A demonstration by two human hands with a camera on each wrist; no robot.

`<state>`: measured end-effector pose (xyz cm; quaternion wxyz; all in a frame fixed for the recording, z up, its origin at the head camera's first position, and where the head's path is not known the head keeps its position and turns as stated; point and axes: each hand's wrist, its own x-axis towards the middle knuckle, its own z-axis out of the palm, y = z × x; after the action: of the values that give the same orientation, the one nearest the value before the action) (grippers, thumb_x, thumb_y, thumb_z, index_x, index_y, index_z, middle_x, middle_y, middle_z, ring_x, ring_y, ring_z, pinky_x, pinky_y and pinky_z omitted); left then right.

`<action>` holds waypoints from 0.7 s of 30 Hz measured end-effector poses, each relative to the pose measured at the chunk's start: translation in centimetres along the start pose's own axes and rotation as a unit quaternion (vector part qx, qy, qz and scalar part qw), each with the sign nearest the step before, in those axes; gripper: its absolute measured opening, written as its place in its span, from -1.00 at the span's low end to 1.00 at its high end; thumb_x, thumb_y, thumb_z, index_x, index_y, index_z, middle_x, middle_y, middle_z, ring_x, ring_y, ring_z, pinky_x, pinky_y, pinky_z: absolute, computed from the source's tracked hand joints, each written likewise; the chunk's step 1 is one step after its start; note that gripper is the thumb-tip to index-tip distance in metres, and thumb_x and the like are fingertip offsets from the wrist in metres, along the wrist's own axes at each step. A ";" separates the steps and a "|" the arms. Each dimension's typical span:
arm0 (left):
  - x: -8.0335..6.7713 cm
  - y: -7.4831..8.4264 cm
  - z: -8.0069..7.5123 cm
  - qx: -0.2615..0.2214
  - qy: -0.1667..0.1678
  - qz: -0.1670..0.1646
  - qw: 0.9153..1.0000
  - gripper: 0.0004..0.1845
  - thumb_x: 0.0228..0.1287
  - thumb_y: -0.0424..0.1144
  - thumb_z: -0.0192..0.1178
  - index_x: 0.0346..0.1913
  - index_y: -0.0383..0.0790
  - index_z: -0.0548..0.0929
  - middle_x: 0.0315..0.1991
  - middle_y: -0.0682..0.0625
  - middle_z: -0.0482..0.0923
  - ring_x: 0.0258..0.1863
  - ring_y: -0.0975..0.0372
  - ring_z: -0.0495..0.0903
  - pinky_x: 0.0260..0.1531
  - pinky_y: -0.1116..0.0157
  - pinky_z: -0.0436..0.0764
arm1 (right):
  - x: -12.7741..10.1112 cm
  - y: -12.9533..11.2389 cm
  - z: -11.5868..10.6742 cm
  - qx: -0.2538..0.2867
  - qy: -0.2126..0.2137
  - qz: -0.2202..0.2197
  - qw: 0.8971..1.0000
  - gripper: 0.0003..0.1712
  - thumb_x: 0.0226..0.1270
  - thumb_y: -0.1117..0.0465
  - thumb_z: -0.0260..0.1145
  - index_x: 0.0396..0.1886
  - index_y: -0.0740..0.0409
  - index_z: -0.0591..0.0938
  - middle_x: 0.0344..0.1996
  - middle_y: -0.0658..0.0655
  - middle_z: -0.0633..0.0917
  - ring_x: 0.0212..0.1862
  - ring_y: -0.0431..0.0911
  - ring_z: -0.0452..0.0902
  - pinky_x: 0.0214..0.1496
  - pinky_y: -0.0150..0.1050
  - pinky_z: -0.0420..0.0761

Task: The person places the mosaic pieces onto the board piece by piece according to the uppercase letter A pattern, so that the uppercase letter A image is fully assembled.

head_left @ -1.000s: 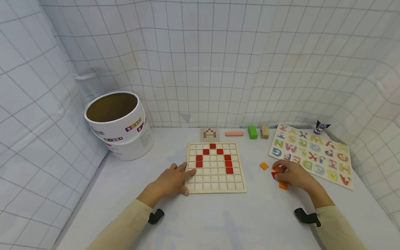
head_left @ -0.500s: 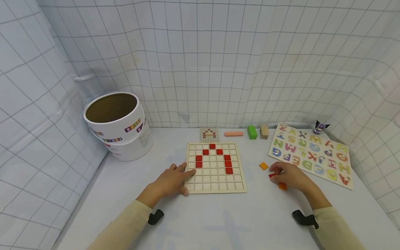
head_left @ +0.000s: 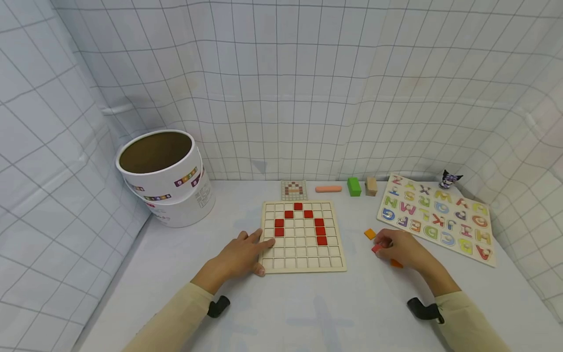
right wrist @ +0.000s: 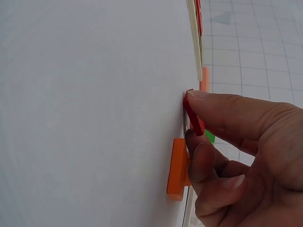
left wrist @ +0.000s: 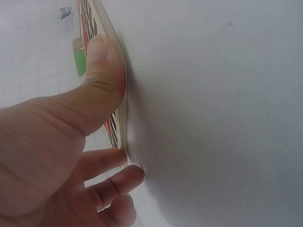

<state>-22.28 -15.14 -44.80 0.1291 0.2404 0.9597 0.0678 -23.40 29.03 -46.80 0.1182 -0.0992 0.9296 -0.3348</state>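
- The right hand [head_left: 402, 249] rests on the table [head_left: 308, 303] to the right of the grid board, thumb and forefinger pinching a small red tile [head_left: 377, 248]; in the right wrist view the same red tile [right wrist: 193, 113] is held tilted on edge between the fingertips [right wrist: 203, 101].
- The left hand [head_left: 239, 256] lies flat at the near left corner of the wooden grid board [head_left: 303, 261], fingers relaxed and spread, the thumb over the board's edge; the left wrist view shows the thumb [left wrist: 102, 71] pressed against the board's rim [left wrist: 124, 123].
- An orange tile [head_left: 397, 263] lies on the table just under the right hand, touching its fingers; the wrist view shows it flat [right wrist: 178, 168] beside the pinched tile.
- Another orange tile [head_left: 370, 234] lies on the table just left of the right hand, between it and the board.
- The board carries red tiles [head_left: 320, 230] set in an arch pattern across its upper rows.
- Behind the board lies a small pattern card [head_left: 293, 190], with a pink stick [head_left: 328, 188], a green block [head_left: 354, 186] and a tan block [head_left: 371, 186] in a row to its right.
- An alphabet puzzle [head_left: 437, 217] lies at the far right, a small dark figurine [head_left: 449, 179] at its far corner.
- A white round tub [head_left: 164, 176] stands open at the far left.
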 end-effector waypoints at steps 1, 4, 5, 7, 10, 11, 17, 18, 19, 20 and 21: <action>0.0 0.0 0.0 0.000 -0.001 -0.001 1.000 -0.10 0.03 0.10 0.46 0.51 0.11 0.42 0.55 -0.26 0.20 0.28 -0.15 0.37 0.17 -0.07 0.49 | 0.0 0.0 0.0 0.000 0.000 -0.003 1.000 -0.79 0.27 0.26 0.46 -0.12 0.10 0.67 -0.32 0.03 0.59 -0.22 -0.06 0.46 -0.23 -0.29 0.50; -0.1 0.0 -0.1 0.000 0.001 0.001 1.000 -0.10 0.02 0.10 0.46 0.51 0.10 0.42 0.55 -0.26 0.20 0.28 -0.16 0.37 0.18 -0.08 0.48 | 0.0 0.0 0.1 0.001 0.001 -0.010 1.000 -0.79 0.27 0.27 0.45 -0.12 0.08 0.65 -0.33 0.04 0.58 -0.24 -0.06 0.45 -0.27 -0.28 0.49; -0.1 0.0 -0.1 0.000 0.001 0.001 1.000 -0.10 0.02 0.10 0.45 0.51 0.10 0.42 0.55 -0.26 0.20 0.28 -0.15 0.37 0.18 -0.08 0.48 | 0.0 0.0 0.1 0.001 0.001 -0.011 1.000 -0.79 0.28 0.26 0.45 -0.11 0.07 0.65 -0.33 0.04 0.58 -0.26 -0.06 0.45 -0.29 -0.28 0.49; -0.1 0.0 0.0 0.001 0.001 0.002 1.000 -0.10 0.02 0.10 0.45 0.51 0.10 0.42 0.55 -0.26 0.20 0.28 -0.15 0.37 0.19 -0.09 0.48 | -0.1 0.1 0.1 -0.001 0.001 -0.014 1.000 -0.78 0.30 0.25 0.44 -0.09 0.06 0.65 -0.35 0.04 0.58 -0.28 -0.07 0.45 -0.32 -0.27 0.48; 0.0 0.0 0.0 0.002 0.001 0.000 1.000 -0.10 0.02 0.10 0.45 0.51 0.11 0.42 0.55 -0.26 0.19 0.27 -0.15 0.37 0.18 -0.08 0.48 | -0.2 0.1 0.1 -0.002 0.000 -0.021 1.000 -0.78 0.34 0.23 0.41 -0.05 0.06 0.65 -0.37 0.04 0.58 -0.33 -0.07 0.45 -0.37 -0.27 0.47; 0.0 0.0 0.0 0.004 0.001 -0.001 1.000 -0.10 0.02 0.11 0.45 0.51 0.11 0.42 0.55 -0.25 0.19 0.27 -0.15 0.37 0.18 -0.07 0.48 | -0.2 0.2 0.1 -0.002 0.000 -0.024 1.000 -0.79 0.35 0.22 0.41 -0.04 0.06 0.65 -0.37 0.04 0.58 -0.35 -0.08 0.45 -0.39 -0.27 0.47; 0.1 -0.1 0.1 0.009 0.001 0.000 1.000 -0.09 0.01 0.12 0.45 0.51 0.11 0.42 0.55 -0.25 0.20 0.25 -0.14 0.37 0.15 -0.06 0.50 | -0.1 0.2 -0.1 0.038 0.004 -0.016 0.999 -0.76 0.41 0.13 0.39 0.00 0.08 0.67 -0.42 0.06 0.55 -0.46 -0.09 0.43 -0.49 -0.30 0.42; 0.1 -0.1 0.1 0.008 0.002 0.000 1.000 -0.09 0.01 0.12 0.45 0.51 0.10 0.42 0.55 -0.25 0.20 0.26 -0.14 0.37 0.15 -0.06 0.50 | -0.1 0.2 -0.2 0.052 0.003 -0.008 0.999 -0.74 0.41 0.10 0.40 0.01 0.08 0.66 -0.42 0.07 0.54 -0.47 -0.09 0.43 -0.50 -0.30 0.42; 0.1 -0.2 0.1 0.008 0.003 0.001 1.000 -0.08 0.01 0.12 0.45 0.51 0.09 0.42 0.55 -0.25 0.20 0.26 -0.15 0.37 0.15 -0.06 0.49 | -0.1 0.2 -0.3 0.067 0.002 -0.001 0.998 -0.71 0.41 0.07 0.40 0.02 0.09 0.66 -0.43 0.08 0.54 -0.48 -0.08 0.44 -0.50 -0.29 0.43; 0.1 -0.2 0.1 0.008 0.003 0.000 1.000 -0.08 0.01 0.12 0.45 0.51 0.08 0.41 0.55 -0.25 0.19 0.27 -0.15 0.37 0.16 -0.06 0.49 | -0.1 0.2 -0.3 0.083 0.000 0.004 0.997 -0.67 0.41 0.04 0.41 0.05 0.10 0.64 -0.43 0.10 0.54 -0.49 -0.07 0.45 -0.50 -0.29 0.44; 0.1 -0.2 0.1 0.007 0.003 -0.001 1.000 -0.07 0.01 0.12 0.46 0.52 0.07 0.40 0.56 -0.25 0.19 0.27 -0.14 0.36 0.16 -0.06 0.49 | -0.1 0.2 -0.4 0.099 -0.001 0.010 0.995 -0.63 0.40 0.02 0.42 0.06 0.11 0.63 -0.44 0.12 0.53 -0.50 -0.05 0.46 -0.50 -0.28 0.45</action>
<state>-22.43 -15.22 -45.00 0.1243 0.2400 0.9608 0.0614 -23.41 29.45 -46.62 0.1316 -0.0783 0.8926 -0.4241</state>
